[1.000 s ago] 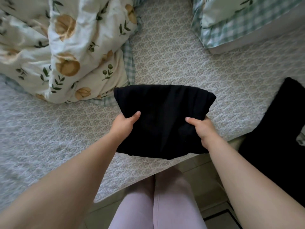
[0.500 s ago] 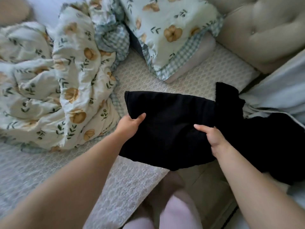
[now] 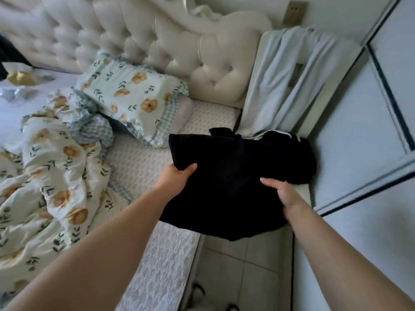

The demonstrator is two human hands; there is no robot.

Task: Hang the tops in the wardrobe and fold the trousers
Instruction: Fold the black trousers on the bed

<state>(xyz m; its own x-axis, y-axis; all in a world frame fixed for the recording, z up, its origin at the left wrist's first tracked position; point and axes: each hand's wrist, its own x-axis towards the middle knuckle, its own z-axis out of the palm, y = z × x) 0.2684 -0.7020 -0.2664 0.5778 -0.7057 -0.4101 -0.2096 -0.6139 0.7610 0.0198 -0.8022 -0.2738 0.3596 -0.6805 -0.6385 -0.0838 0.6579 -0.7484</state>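
Note:
A folded black garment [image 3: 226, 176], probably trousers, hangs in the air over the bed's right edge and the floor gap. My left hand [image 3: 175, 178] grips its left side, thumb on top and fingers underneath. My right hand [image 3: 284, 194] grips its right side the same way. Behind it a second black garment [image 3: 301, 151] lies on a low white surface [image 3: 302, 189] beside the bed, partly hidden by the folded one. A pale blue garment [image 3: 285, 79] is draped over that surface's back part.
The bed [image 3: 139, 162] holds a crumpled floral duvet [image 3: 51, 176] on the left and a floral pillow [image 3: 134, 95] against the tufted headboard [image 3: 202, 52]. White wardrobe doors [image 3: 368, 131] with dark trim stand at right. Tiled floor [image 3: 242, 265] shows between bed and wardrobe.
Both hands have carried the folded black garment off the bed to the right, toward the surface with the other clothes. The view swung right, revealing the headboard and wardrobe.

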